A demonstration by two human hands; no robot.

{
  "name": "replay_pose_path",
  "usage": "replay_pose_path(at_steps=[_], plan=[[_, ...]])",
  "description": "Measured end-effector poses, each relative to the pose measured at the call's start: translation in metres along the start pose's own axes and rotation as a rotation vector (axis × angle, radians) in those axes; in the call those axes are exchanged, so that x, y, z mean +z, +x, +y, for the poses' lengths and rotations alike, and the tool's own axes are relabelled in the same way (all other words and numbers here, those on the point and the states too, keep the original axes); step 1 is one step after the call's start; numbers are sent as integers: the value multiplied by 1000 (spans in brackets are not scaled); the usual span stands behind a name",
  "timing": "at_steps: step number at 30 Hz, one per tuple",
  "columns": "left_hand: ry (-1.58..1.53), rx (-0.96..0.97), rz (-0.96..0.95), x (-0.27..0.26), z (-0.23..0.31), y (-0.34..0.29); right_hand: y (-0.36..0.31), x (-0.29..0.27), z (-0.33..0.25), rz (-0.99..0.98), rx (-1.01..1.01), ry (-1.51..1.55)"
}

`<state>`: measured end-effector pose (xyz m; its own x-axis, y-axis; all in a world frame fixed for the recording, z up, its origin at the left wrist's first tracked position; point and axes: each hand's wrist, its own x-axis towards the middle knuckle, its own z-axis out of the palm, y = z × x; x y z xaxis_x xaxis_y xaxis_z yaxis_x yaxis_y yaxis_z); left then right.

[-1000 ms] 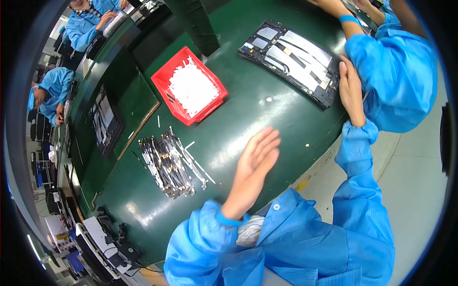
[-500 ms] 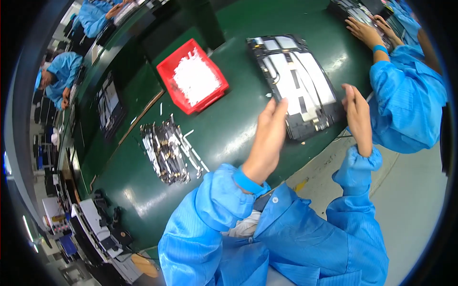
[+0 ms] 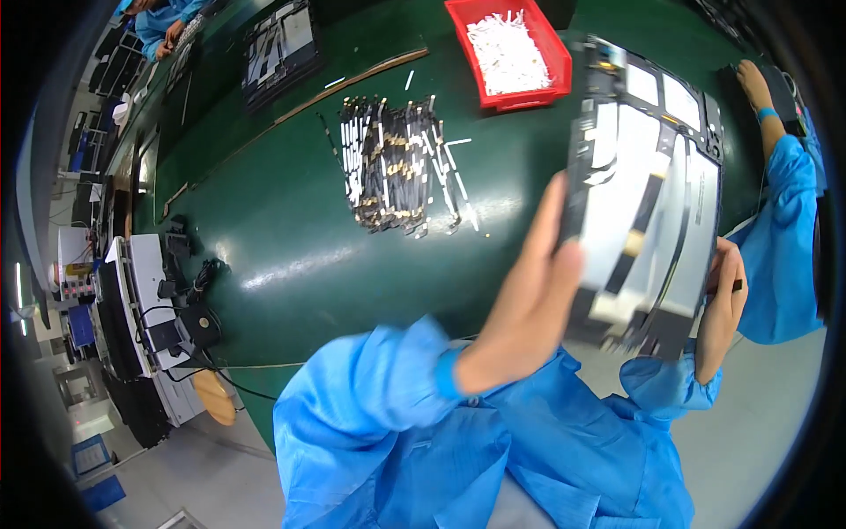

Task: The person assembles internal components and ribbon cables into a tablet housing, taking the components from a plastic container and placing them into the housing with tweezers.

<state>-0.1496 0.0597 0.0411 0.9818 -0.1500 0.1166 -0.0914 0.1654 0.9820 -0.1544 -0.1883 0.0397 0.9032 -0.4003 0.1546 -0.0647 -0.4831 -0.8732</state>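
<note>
An opened tablet (image 3: 648, 207), its pale battery panels and dark frame bare, is lifted and tilted between my hands, partly blurred. My left hand (image 3: 529, 304) grips its left edge, thumb on the face and fingers along the side. At the lower right edge, my right hand (image 3: 724, 295) is closed on the tablet, with some fingers hidden behind it. A small dark piece (image 3: 737, 286) shows against the right hand; its kind is unclear. Left of the tablet, a pile of thin black, white and gold flex cables (image 3: 392, 163) lies on the green table (image 3: 308, 291).
A red bin (image 3: 564, 75) of small white strips stands beyond the tablet. Other opened tablets (image 3: 280, 53) lie at the far left. Chargers and cords (image 3: 203, 326) sit by the left edge. At right, a co-worker's hand (image 3: 755, 85) rests near a dark device.
My hands have raised the tablet off the table and brought it nearer, turning it more upright. My right hand has closed on its edge. The view has swung, shifting pile and bin.
</note>
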Motion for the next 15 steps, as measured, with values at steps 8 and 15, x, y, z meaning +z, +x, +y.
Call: replay_pose_path(at_steps=[8, 15], plan=[[-113, -154, 667, -122, 18, -143, -45, 127, -69, -820, -48, 3], [-85, -48, 1061, -166, 2, -146, -46, 221, -106, -665, -395, -185]])
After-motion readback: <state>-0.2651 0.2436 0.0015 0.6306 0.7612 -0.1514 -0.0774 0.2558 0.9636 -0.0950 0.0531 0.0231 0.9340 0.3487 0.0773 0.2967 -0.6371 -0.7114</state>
